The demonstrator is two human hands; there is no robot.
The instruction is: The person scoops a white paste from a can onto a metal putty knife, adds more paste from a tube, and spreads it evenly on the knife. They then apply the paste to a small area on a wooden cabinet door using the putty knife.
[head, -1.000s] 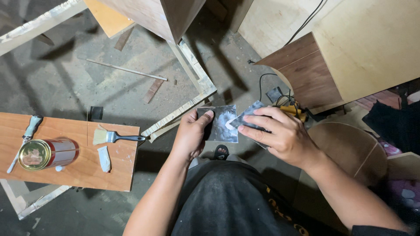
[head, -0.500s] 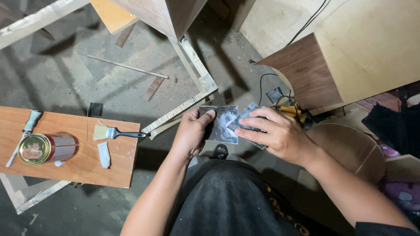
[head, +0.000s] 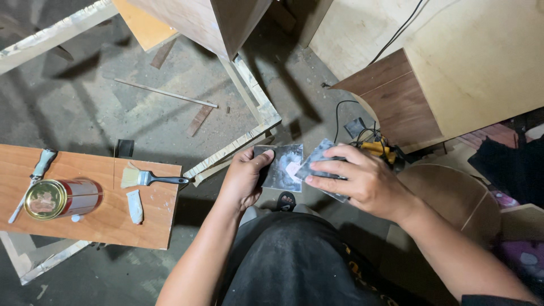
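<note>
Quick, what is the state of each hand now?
Left hand: closed on the edge of a smeared grey square plate.
Right hand: closed on a second grey plate, pressed against the first.

Woodworking workshop: plywood cabinets, paintbrush, dusty floor.

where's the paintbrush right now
In the head view the paintbrush lies at lower left on the wooden board, between the open tin can and the left hand.

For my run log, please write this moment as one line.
left hand: holds square grey smeared plate | right hand: holds second grey plate against it
</note>
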